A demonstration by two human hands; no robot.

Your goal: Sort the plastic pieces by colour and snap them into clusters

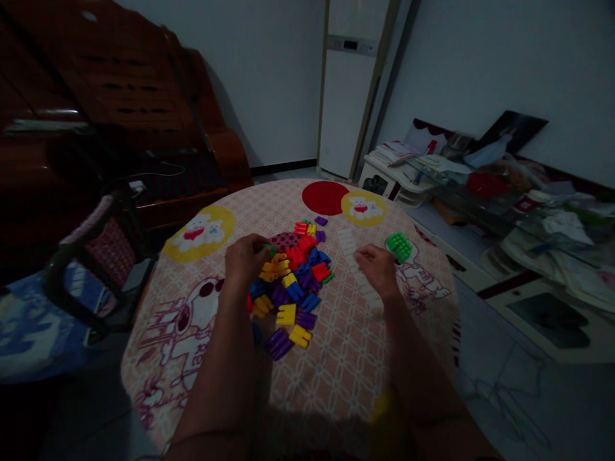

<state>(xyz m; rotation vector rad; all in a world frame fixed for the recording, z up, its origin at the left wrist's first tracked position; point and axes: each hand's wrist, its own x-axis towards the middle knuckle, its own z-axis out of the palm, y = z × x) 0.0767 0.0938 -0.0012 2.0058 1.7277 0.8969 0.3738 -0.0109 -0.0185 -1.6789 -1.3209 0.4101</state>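
Note:
My left hand (245, 261) is closed at the left edge of a heap of coloured plastic building blocks (293, 275). A small green block (270, 249) shows at its fingertips. Yellow, blue, purple and red blocks lie just beside and below those fingers. Over to the right, my right hand (378, 267) hovers with thumb and fingers pinched together; whether anything is between them is too dark to make out. Just beyond it sits a cluster of green blocks (398, 246). A pale strip (358, 269) runs along the cloth beneath the right fingers.
A patterned cloth (331, 378) covers the round table. Behind at left stands a wooden bench (144, 102), with a folding chair (103, 256) nearer. A cluttered cabinet (480, 192) lines the right wall. A tall white air conditioner (348, 109) stands in the far corner.

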